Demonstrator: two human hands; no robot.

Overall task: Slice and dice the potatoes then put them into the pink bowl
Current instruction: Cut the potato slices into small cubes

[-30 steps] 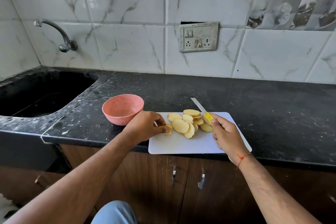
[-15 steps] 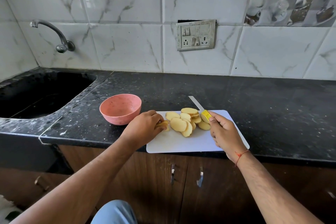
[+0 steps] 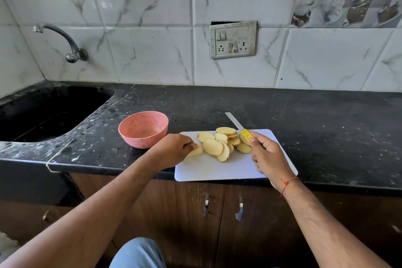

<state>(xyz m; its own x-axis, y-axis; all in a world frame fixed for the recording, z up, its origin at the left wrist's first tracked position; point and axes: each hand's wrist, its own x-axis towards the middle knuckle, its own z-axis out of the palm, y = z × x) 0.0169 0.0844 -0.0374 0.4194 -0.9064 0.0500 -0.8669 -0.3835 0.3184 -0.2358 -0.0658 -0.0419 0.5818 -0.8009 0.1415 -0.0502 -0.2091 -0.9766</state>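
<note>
Sitting empty on black speckled stone worktop (image 3: 304, 119): round pink plastic bowl (image 3: 143, 129). Left hand (image 3: 174, 150) pinching pale potato piece (image 3: 195, 152) on white plastic cutting board (image 3: 217, 169). Overlapping round potato slices (image 3: 221, 143) lying mid-board, undiced. Right hand (image 3: 266, 154) gripping yellow-handled knife (image 3: 240, 127), blade pointing away. Slicing looking done; dicing, transferring remaining.

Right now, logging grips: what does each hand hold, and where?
Left hand pinches a potato slice at its edge; right hand grips the knife by its yellow handle.
</note>
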